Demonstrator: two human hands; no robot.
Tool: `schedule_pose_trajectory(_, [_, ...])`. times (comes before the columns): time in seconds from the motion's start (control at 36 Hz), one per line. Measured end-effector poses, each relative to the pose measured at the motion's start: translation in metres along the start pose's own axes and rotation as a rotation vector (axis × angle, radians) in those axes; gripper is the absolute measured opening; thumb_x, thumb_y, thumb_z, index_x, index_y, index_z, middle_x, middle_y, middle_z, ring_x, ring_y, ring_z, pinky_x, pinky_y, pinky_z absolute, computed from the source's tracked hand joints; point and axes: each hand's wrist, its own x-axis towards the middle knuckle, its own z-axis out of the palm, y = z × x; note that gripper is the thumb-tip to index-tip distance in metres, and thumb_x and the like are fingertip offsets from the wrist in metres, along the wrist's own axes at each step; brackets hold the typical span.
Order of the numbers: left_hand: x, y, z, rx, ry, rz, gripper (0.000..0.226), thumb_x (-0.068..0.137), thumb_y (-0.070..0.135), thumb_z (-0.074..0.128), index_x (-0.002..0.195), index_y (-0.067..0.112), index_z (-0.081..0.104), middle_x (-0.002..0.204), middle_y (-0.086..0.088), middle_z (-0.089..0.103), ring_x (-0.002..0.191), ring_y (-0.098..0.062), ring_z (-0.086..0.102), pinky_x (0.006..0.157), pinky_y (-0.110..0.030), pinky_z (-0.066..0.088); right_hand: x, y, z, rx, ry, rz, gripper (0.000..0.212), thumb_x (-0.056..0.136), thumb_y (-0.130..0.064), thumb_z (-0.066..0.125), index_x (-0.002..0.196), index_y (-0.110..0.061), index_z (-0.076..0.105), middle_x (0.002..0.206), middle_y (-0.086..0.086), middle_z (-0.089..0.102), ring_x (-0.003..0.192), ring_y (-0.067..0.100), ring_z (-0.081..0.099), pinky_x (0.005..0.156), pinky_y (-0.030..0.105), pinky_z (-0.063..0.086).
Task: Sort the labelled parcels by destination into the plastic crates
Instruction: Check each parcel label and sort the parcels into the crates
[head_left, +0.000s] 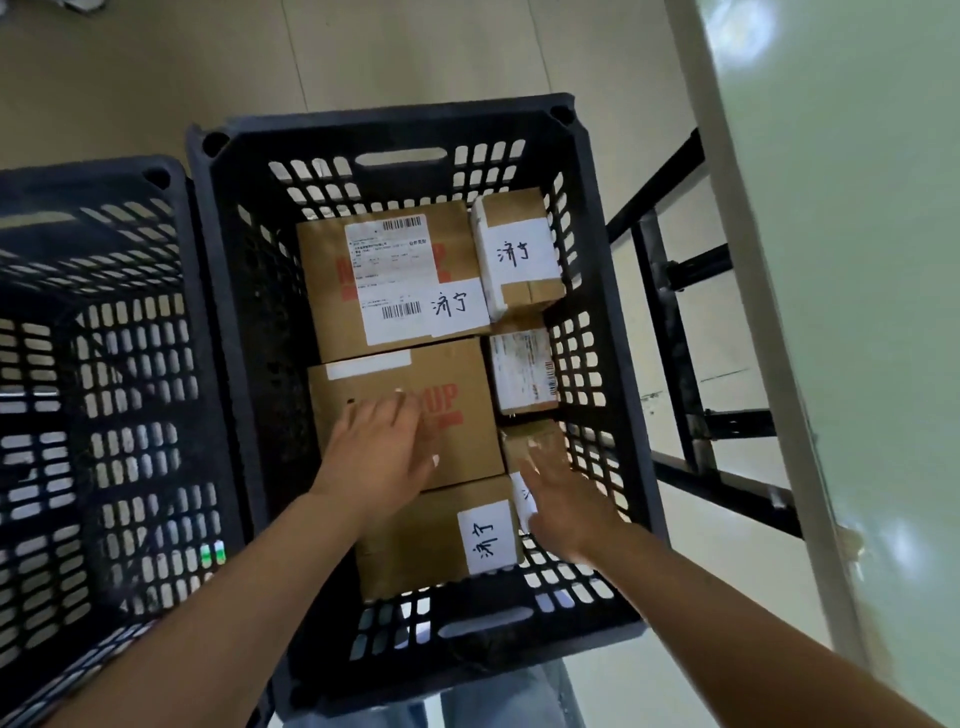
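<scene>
Looking down into the middle crate (244, 291), dark plastic with slotted walls, packed with brown parcels labelled by hand. Left hand (379, 447) spread flat, fingers straight, resting on top of the large parcel (457, 415) with red print in the crate's centre; gripping nothing. Right hand (561, 499) open too, fingers extended and blurred, reaching onto the small parcel (535, 441) wedged between the large one and the crate's right wall; whether touching or just above, cannot tell. Small parcel just right of the large one and touching it, directly under the right fingertips, so nearer the right hand. Long axis apparently running near to far, along the right wall, like the two small parcels beyond it. Next to the near edge, another parcel (421, 545) with a white label facing up. Probably a settling step: pressing the small parcel down into its gap while steadying the large one. Second crate (93, 208) at the left, no parcels visible inside.
</scene>
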Motion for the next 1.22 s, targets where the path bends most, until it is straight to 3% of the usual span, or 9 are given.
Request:
schedule_pose_trajectory(0.19, [-0.012, 0.000, 0.011, 0.041, -0.027, 0.001, 0.076, 0.093, 0.053, 0.047, 0.152, 0.018, 0.014, 0.157, -0.006, 0.022, 0.145, -0.024, 0.017, 0.119, -0.044, 0.009, 0.017, 0.014, 0.023, -0.101, -0.117, 0.088, 0.076, 0.100, -0.028, 0.041, 0.153, -0.010, -0.010, 0.160, 0.008, -0.018, 0.148, 0.025, -0.013, 0.118, 0.039, 0.007])
schedule_pose_trajectory(0.39, [-0.019, 0.005, 0.009, 0.042, -0.021, 0.006, 0.073, 0.094, 0.052, 0.047, 0.151, 0.017, 0.018, 0.157, -0.007, 0.023, 0.144, -0.025, 0.020, 0.118, -0.044, 0.010, 0.017, 0.014, 0.023, -0.074, -0.091, 0.105, 0.078, 0.099, -0.026, 0.047, 0.154, -0.012, -0.007, 0.161, 0.007, -0.016, 0.149, 0.026, -0.008, 0.118, 0.041, 0.013])
schedule_pose_trajectory(0.5, [-0.028, 0.014, -0.002, 0.001, 0.025, 0.059, 0.069, 0.095, 0.048, 0.048, 0.151, 0.017, 0.023, 0.157, -0.006, 0.026, 0.144, -0.024, 0.022, 0.119, -0.043, 0.009, 0.002, 0.005, 0.009, -0.002, 0.050, 0.080, 0.077, 0.098, -0.025, 0.048, 0.155, -0.014, -0.003, 0.162, 0.006, -0.012, 0.149, 0.024, 0.000, 0.117, 0.036, 0.016])
schedule_pose_trajectory(0.64, [-0.044, 0.030, -0.032, -0.060, 0.136, 0.192, 0.065, 0.095, 0.042, 0.051, 0.151, 0.019, 0.027, 0.153, -0.003, 0.034, 0.139, -0.023, 0.029, 0.118, -0.040, 0.013, -0.034, -0.018, -0.024, 0.097, 0.208, 0.018, 0.070, 0.100, -0.024, 0.044, 0.155, -0.018, 0.001, 0.162, 0.004, -0.007, 0.149, 0.018, -0.007, 0.118, 0.034, 0.006])
schedule_pose_trajectory(0.72, [-0.059, 0.041, -0.061, -0.077, 0.213, 0.274, 0.061, 0.096, 0.039, 0.051, 0.150, 0.021, 0.029, 0.150, 0.000, 0.037, 0.137, -0.020, 0.030, 0.115, -0.036, 0.014, -0.064, -0.036, -0.050, 0.141, 0.295, -0.024, 0.069, 0.100, -0.026, 0.045, 0.155, -0.020, 0.004, 0.163, 0.003, -0.004, 0.149, 0.019, -0.005, 0.119, 0.036, 0.009])
schedule_pose_trajectory(0.81, [-0.077, 0.056, -0.098, -0.063, 0.298, 0.378, 0.058, 0.095, 0.035, 0.054, 0.147, 0.018, 0.035, 0.148, -0.002, 0.041, 0.136, -0.021, 0.033, 0.115, -0.038, 0.017, -0.103, -0.057, -0.080, 0.158, 0.425, -0.077, 0.069, 0.099, -0.025, 0.047, 0.155, -0.019, 0.008, 0.162, 0.007, 0.006, 0.149, 0.020, 0.002, 0.120, 0.040, 0.016])
schedule_pose_trajectory(0.89, [-0.098, 0.070, -0.139, -0.003, 0.385, 0.486, 0.055, 0.094, 0.034, 0.058, 0.143, 0.015, 0.042, 0.144, -0.003, 0.046, 0.133, -0.023, 0.040, 0.115, -0.043, 0.024, -0.149, -0.078, -0.110, 0.203, 0.559, -0.110, 0.070, 0.097, -0.023, 0.048, 0.155, -0.022, 0.008, 0.162, 0.003, 0.008, 0.149, 0.017, 0.005, 0.119, 0.032, 0.015])
schedule_pose_trajectory(1.06, [-0.156, 0.108, -0.233, 0.074, 0.559, 0.630, 0.054, 0.092, 0.037, 0.057, 0.140, 0.015, 0.046, 0.140, -0.004, 0.051, 0.129, -0.021, 0.044, 0.110, -0.032, 0.018, -0.252, -0.105, -0.167, 0.186, 0.795, -0.132, 0.069, 0.098, -0.027, 0.050, 0.155, -0.022, 0.010, 0.162, 0.002, 0.006, 0.149, 0.015, 0.005, 0.117, 0.027, 0.013])
schedule_pose_trajectory(1.22, [-0.214, 0.170, -0.320, 0.181, 0.703, 0.788, 0.057, 0.091, 0.045, 0.046, 0.139, 0.015, 0.045, 0.138, -0.005, 0.053, 0.125, -0.026, 0.049, 0.105, -0.043, 0.037, -0.368, -0.104, -0.214, 0.103, 0.979, -0.058, 0.069, 0.099, -0.031, 0.048, 0.155, -0.022, 0.008, 0.163, 0.001, 0.000, 0.149, 0.016, 0.002, 0.117, 0.026, 0.010])
